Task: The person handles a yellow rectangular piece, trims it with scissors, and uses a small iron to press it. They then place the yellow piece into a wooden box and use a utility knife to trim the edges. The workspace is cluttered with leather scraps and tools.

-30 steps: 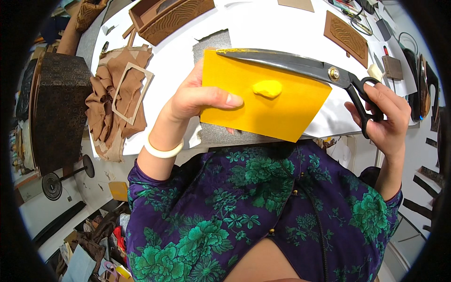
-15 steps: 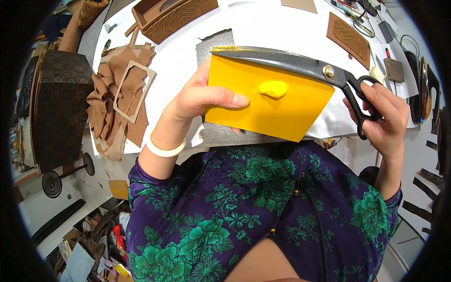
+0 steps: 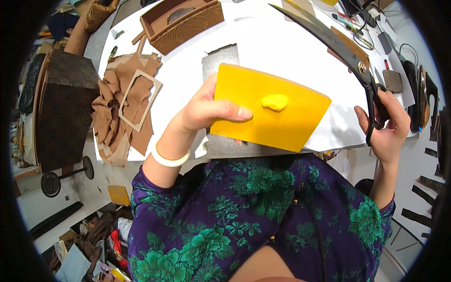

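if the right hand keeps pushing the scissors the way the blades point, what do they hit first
Probably nothing close: the scissors in the right hand point up-left over the white table, above the yellow sheet. Depth is unclear.

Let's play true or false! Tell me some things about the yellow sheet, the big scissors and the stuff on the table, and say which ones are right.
1. The left hand holds the yellow sheet. True.
2. The scissors are cutting into the yellow sheet. False: their blades are up and away from it, apart from the sheet.
3. The right hand grips the scissors by the black handles. True.
4. The yellow sheet has a green blob on it. False: the small blob is yellow too.
5. Brown scraps lie on the table to the left of the left hand. True.
6. The left wrist is bare. False: it wears a white bangle.
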Available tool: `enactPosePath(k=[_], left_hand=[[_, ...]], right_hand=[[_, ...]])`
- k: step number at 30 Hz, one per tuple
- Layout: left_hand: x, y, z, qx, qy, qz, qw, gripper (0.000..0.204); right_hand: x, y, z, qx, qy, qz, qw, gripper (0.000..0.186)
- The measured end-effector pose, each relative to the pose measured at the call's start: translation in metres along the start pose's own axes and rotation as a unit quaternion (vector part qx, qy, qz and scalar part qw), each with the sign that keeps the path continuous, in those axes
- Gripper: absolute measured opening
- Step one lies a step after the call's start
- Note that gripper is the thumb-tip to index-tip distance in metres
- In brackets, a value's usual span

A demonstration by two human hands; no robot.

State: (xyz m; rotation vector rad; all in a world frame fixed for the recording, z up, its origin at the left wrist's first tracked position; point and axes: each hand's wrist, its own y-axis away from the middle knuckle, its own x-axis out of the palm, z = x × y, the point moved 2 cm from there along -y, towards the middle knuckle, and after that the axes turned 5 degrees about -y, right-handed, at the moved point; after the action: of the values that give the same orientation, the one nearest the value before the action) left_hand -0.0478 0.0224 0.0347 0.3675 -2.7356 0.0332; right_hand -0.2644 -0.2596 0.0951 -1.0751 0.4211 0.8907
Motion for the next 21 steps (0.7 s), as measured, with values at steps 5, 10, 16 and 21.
enactPosePath(k=[5,10,16,21], left_hand=[[0.005,0.0,-0.004,-0.016,0.017,-0.035,0.999,0.057],[0.002,-0.006,0.005,-0.004,0.021,-0.079,0.997,0.047],[-0.014,-0.029,0.02,-0.066,-0.08,-0.203,0.974,0.037],[-0.039,-0.026,0.019,-0.084,-0.469,-0.374,0.796,0.035]], right_hand=[[-0.002,0.01,0.0,0.007,0.052,-0.031,0.998,0.045],[-0.013,0.03,-0.005,0.035,0.068,-0.063,0.995,0.044],[-0.032,0.051,-0.004,0.001,0.122,-0.083,0.989,0.046],[-0.063,0.085,-0.001,0.018,0.153,-0.1,0.983,0.054]])
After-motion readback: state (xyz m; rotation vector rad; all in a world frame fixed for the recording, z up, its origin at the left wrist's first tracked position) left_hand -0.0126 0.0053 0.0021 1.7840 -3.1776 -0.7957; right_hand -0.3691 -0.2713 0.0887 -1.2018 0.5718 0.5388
